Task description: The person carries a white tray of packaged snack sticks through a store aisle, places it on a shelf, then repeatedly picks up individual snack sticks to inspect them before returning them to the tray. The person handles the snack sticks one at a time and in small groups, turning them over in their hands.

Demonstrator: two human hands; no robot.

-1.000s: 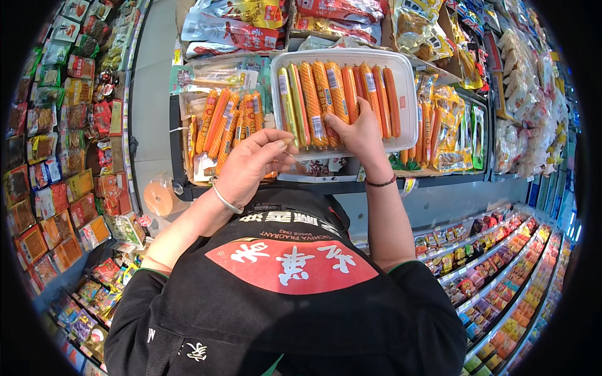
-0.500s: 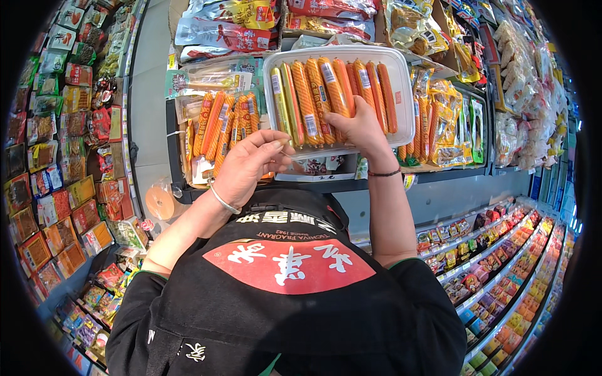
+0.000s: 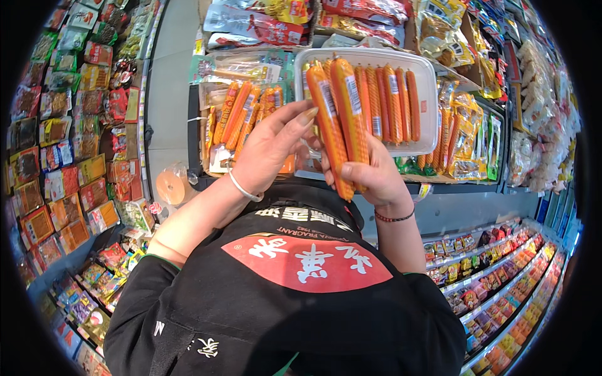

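A pair of orange-wrapped sausages [image 3: 351, 116] with barcode labels stands out in front of the tub, tilted, their lower ends in my right hand [image 3: 376, 175]. Its thumb presses across them near the bottom. My left hand [image 3: 269, 150] is just left of the sausages, thumb and fingers stretched toward them; whether it touches them I cannot tell. Behind the held pair, a clear plastic tub [image 3: 429, 122] contains several more sausages [image 3: 393, 103] lying side by side. The tub's left part is hidden by the sausages and my hands.
Left of the tub, more orange sausages [image 3: 237, 119] fill a display bin. Yellow packs [image 3: 463, 138] lie to its right, with boxed snack packs [image 3: 254, 22] behind. A roll [image 3: 174, 186] is at the left by the stand. Shelves of packaged goods [image 3: 501, 307] run along the right.
My right hand has drawn the orange sausages up out of the tub and toward me. My left hand has loosened from its pinch and come up beside them. The whole view has shifted slightly.
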